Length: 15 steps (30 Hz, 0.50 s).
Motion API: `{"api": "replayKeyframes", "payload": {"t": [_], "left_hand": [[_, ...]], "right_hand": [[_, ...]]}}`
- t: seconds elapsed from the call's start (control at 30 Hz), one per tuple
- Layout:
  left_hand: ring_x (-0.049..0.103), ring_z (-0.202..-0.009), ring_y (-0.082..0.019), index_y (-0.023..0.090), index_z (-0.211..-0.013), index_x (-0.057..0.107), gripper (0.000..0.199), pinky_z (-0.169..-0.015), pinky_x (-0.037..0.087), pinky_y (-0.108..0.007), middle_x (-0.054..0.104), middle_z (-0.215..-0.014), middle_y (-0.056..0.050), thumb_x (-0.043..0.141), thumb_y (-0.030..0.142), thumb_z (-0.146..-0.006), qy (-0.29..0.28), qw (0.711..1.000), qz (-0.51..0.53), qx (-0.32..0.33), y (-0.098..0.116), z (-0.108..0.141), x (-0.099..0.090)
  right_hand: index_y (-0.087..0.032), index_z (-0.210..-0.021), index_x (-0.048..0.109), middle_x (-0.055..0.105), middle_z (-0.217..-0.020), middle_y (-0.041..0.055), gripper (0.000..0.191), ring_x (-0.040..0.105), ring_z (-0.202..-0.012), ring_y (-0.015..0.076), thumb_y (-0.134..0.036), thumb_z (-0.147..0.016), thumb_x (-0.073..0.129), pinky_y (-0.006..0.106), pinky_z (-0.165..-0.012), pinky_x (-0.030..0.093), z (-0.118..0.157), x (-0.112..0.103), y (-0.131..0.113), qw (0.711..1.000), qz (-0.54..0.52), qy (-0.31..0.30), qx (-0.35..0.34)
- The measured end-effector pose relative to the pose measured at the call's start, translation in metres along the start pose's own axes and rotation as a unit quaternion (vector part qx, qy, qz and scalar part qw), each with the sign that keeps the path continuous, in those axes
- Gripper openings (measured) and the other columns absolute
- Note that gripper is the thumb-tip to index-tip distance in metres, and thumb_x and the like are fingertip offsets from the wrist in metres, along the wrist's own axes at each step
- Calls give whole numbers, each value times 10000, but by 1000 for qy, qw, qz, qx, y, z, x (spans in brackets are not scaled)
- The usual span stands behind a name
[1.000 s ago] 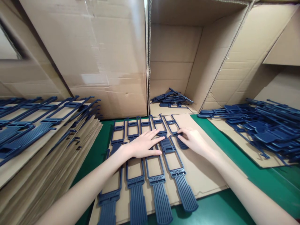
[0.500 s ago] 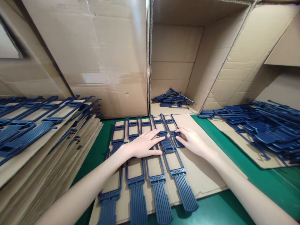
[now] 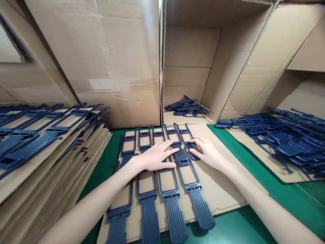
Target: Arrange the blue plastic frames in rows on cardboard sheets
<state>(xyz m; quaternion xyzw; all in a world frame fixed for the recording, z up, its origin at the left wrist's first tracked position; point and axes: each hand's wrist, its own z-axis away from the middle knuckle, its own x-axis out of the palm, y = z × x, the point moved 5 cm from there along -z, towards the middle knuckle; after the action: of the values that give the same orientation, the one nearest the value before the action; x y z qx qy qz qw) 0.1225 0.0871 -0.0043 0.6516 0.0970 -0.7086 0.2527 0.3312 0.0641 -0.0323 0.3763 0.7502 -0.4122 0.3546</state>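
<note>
Dark blue plastic frames with ribbed paddle ends lie in two overlapping rows on a cardboard sheet (image 3: 215,189). My left hand (image 3: 157,156) rests flat across the middle of them, its fingers spread and pointing right. Under those fingertips is the ribbed end of one back-row frame (image 3: 180,154). At the right end of the back row, my right hand (image 3: 209,154) has its thumb and fingers on the last plastic frame (image 3: 185,134), around its ribbed part. The fingertips partly cover that piece. In the front row, the rightmost frame (image 3: 203,210) overhangs the sheet's near edge.
To the left stands a tall stack of cardboard sheets (image 3: 83,162) layered with similar frames. A loose heap of blue parts (image 3: 286,139) lies on cardboard at right. Behind, an open cardboard box (image 3: 193,51) holds several parts (image 3: 188,106). Green tabletop (image 3: 243,223) shows around the sheet.
</note>
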Motion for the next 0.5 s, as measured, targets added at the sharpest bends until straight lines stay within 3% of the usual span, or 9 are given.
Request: {"api": "replayKeyframes", "payload": {"t": [0.17,0.27,0.4,0.5], "left_hand": [[58,-1431,-281,247,-1465,274,726,-1143,125,-453,79,-1558,-108,363,668,-879,-9,1000,1,-4,-2,0,2],[60,-1431,-275,260,-1463,274,730,-1144,122,-456,84,-1559,-99,349,684,-873,-1,1000,5,-1,-4,0,4],[61,-1431,-274,247,-1461,283,731,-1145,123,-450,93,-1557,-109,343,682,-877,3,1000,4,2,-5,0,4],[48,-1431,-277,240,-1463,281,730,-1145,117,-448,84,-1556,-120,343,676,-881,-4,1000,-2,3,-4,-1,4]], "right_hand": [[-219,-1098,598,559,-1256,126,289,480,-1218,273,-397,-895,494,478,-999,396,-2,-2,-2,1000,21,-5,2],[-220,-1075,620,560,-1267,122,317,495,-1201,287,-438,-895,477,480,-988,402,-5,-24,12,999,48,9,16],[-203,-1073,617,640,-1143,93,352,585,-1067,278,-453,-872,470,427,-936,443,5,-77,69,986,88,89,111],[-198,-1096,605,668,-1086,104,372,614,-1003,295,-457,-864,471,394,-811,486,27,-103,125,948,180,81,250]]}}
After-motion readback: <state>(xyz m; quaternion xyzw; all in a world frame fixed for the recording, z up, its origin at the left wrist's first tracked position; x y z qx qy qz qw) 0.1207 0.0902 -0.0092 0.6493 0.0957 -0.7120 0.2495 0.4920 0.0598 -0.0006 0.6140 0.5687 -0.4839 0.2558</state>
